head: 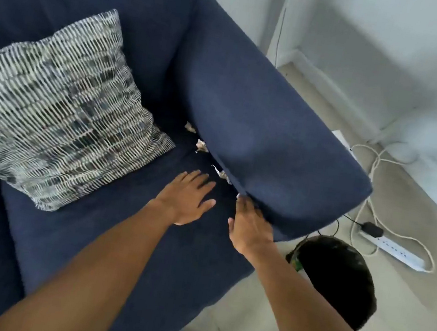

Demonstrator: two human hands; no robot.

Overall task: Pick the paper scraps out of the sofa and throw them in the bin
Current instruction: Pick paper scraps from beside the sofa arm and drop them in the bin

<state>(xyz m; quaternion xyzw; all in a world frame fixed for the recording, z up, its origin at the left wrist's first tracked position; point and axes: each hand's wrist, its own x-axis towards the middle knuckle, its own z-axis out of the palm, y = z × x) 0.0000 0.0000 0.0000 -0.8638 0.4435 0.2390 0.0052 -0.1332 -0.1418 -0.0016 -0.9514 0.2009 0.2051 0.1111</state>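
While reaching, head view:
Left hand [187, 197]: flat, fingers spread, empty, pressing the seat cushion [106, 233].
Right hand [251, 226]: fingertips at the armrest [270, 144] crease; grip unclear.
Paper scraps [221, 173]: wedged along that crease; I pinch the nearest.
Bin [336, 277]: beside the sofa.

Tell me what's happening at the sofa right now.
A person leans over a dark blue sofa, clearing paper scraps wedged in the gap along the armrest. The left hand lies flat and open on the seat cushion. The right hand reaches into the gap, fingertips at a small white scrap. Three more scraps show further along. A dark bin stands on the floor beside the sofa.
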